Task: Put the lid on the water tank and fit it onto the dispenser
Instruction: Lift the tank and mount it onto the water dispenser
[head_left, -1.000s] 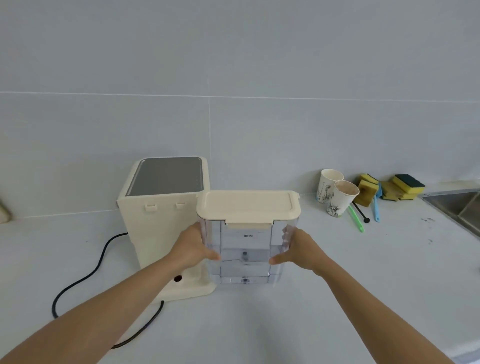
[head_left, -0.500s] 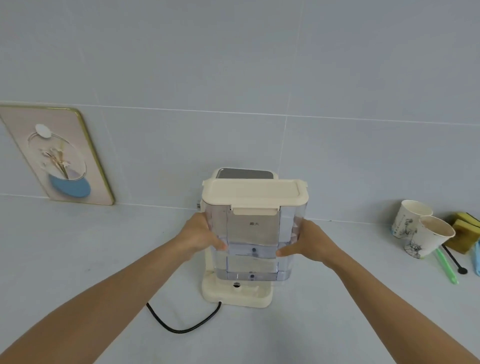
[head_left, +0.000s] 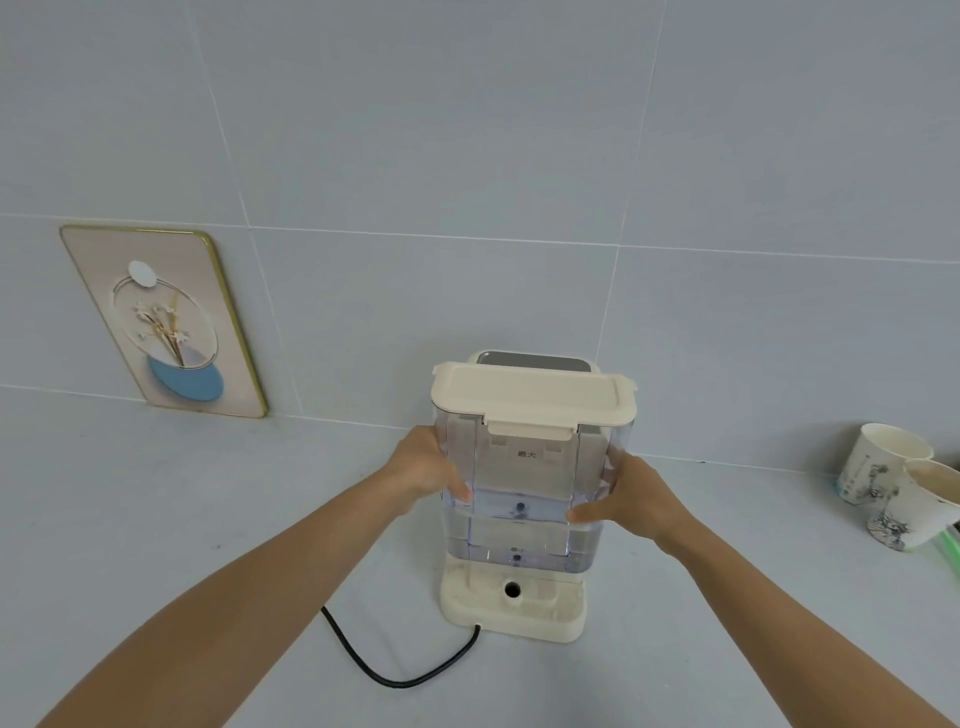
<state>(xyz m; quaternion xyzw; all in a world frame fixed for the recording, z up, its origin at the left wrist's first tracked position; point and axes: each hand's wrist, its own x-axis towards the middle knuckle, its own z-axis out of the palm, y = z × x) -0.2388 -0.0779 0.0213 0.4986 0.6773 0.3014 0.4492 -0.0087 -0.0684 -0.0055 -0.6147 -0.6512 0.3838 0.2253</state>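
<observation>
Lid (head_left: 532, 397) already on, the clear water tank (head_left: 524, 499) sits clamped between the left hand (head_left: 428, 467) and right hand (head_left: 636, 499). Below the hands waits the dispenser (head_left: 511, 605) base; the tank appears not fully seated, so pressing it home remains.

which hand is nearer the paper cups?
Right. The right hand grips the water tank on the side facing the paper cups, with bare counter between. The left hand grips the tank's far side.
</observation>
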